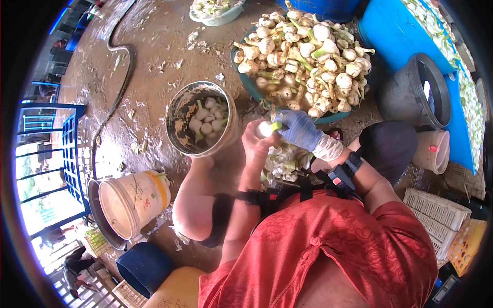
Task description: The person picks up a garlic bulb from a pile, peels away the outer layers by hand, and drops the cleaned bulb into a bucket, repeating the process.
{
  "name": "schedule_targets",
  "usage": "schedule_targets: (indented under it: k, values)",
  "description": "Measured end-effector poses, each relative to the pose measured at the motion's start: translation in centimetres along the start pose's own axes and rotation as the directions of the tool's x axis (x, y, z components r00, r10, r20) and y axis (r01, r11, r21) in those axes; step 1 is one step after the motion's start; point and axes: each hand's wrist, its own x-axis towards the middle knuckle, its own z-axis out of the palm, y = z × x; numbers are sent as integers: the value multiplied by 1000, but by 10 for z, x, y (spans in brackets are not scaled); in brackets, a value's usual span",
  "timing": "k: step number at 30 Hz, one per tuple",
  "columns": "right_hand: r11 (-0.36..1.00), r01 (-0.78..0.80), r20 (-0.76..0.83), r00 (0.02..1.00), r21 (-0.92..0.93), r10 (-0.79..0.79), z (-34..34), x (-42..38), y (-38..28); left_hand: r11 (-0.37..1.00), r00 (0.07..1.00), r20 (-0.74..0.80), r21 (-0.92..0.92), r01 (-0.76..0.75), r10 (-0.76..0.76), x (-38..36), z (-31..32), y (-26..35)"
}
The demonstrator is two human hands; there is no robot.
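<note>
A peeled white garlic bulb (265,129) with a short green stem is held in the fingers of my bare left hand (255,139). My right hand (298,129), in a blue glove with a pale cuff, is closed right beside the green stem; whatever its curled fingers hold is hidden. Just beyond both hands, a wide green tub (251,88) is heaped with unpeeled garlic bulbs (308,61). To the left, a bucket (172,123) holds several peeled white bulbs (208,120) in water. Pale peelings (282,163) lie below my hands, between my legs.
A dark grey bucket (405,95) and a pink bucket (429,151) stand right, beside a blue container (393,33). A white lidded bucket (138,200) and a blue bucket (144,267) stand lower left. A hose (126,77) crosses the wet floor; a basin (215,19) is at the top.
</note>
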Motion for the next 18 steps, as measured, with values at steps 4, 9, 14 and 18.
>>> schedule_targets:
  k: [4, 9, 14, 18]
  values:
    - [1000, -24, 102, 994, 11, 23, 0, 6, 11, 997, 996, 73, -57, 52, -48, -3, -1, 2]
    - [931, -208, 155, 974, 301, 168, 19, 11, 36, 856, 935, 348, -459, 237, -72, -11, 7, 24]
    - [968, -35, 208, 978, 247, -18, 35, -2, 55, 814, 894, 404, -442, 377, -194, -8, -2, 13]
    - [630, -224, 174, 975, 744, 142, -9, -1, 20, 961, 948, 166, -6, 277, -272, -3, -3, 8]
